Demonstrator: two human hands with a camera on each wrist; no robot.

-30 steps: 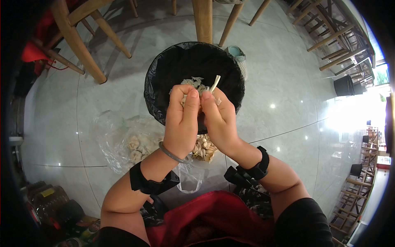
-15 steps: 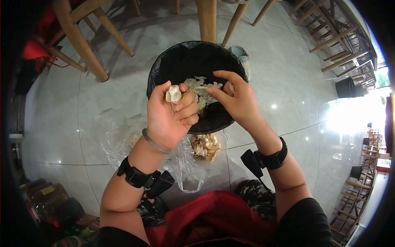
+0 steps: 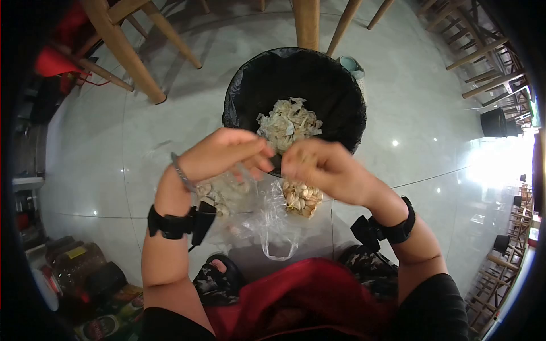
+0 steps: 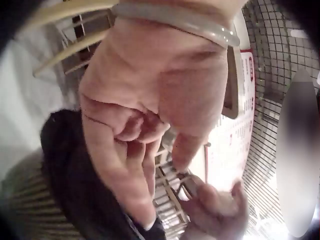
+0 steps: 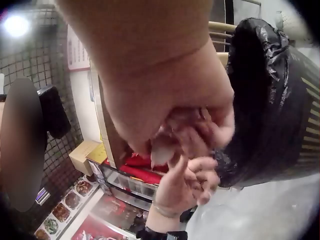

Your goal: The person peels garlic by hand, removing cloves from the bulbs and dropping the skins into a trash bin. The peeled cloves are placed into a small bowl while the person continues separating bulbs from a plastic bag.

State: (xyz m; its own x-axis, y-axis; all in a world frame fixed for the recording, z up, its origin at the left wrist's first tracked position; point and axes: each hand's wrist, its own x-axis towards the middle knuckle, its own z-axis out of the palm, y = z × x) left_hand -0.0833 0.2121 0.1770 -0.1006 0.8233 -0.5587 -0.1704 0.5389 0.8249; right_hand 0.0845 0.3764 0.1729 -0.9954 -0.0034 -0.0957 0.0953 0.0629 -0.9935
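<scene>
Above the near rim of the black-lined bin (image 3: 239, 85), the left hand (image 3: 219, 156) has its fingers loosely extended, and no object shows in it. Facing it across a small gap is the right hand (image 3: 330, 170), blurred, its fingers curled. In the right wrist view those fingers bend round a pale piece of garlic (image 5: 162, 152), mostly hidden by the hand. The left wrist view shows the left palm (image 4: 135, 120) with relaxed fingers. Papery peelings (image 3: 287, 125) lie inside the bin. Garlic cloves (image 3: 302, 199) are heaped on the near side of the bin.
A clear plastic bag (image 3: 273, 221) spreads beside the cloves, with whitish garlic (image 3: 222, 190) to its left. Wooden chair legs (image 3: 133, 57) stand beyond the bin at left. Large bottles (image 3: 77, 264) are at lower left. A light container (image 3: 352, 68) stands behind the bin.
The left hand no longer shows the garlic bulb and has turned over, lower and to the left. The right hand has moved down. The view has shifted, showing more peelings.
</scene>
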